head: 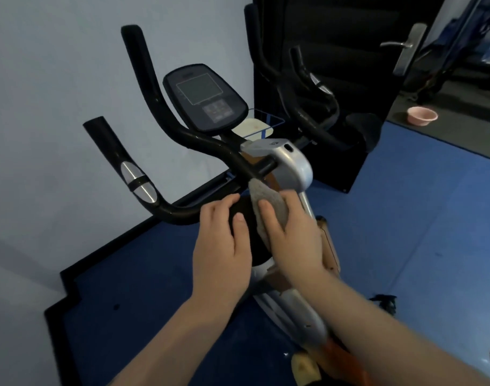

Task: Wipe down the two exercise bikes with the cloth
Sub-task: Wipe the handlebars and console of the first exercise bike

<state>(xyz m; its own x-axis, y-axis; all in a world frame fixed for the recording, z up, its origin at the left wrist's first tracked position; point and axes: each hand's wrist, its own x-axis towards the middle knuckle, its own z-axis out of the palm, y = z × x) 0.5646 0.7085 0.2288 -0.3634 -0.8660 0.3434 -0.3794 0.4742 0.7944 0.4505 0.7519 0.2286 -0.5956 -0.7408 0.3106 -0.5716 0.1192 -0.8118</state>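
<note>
The near exercise bike has black handlebars (143, 112), a dark console (204, 100) and a silver frame (293, 168). My left hand (221, 243) rests flat on a black round part of the bike below the handlebar stem, fingers straight. My right hand (291, 232) grips a grey cloth (266, 201) and presses it against that same black part, just right of my left hand. The second exercise bike (316, 107), all black, stands behind and to the right, against a dark door.
A pale wall is on the left, and a blue mat (405, 218) covers the floor. The dark door (349, 51) with a metal handle (408, 45) stands open behind the second bike. A pink bowl (422, 116) sits on the floor beyond it.
</note>
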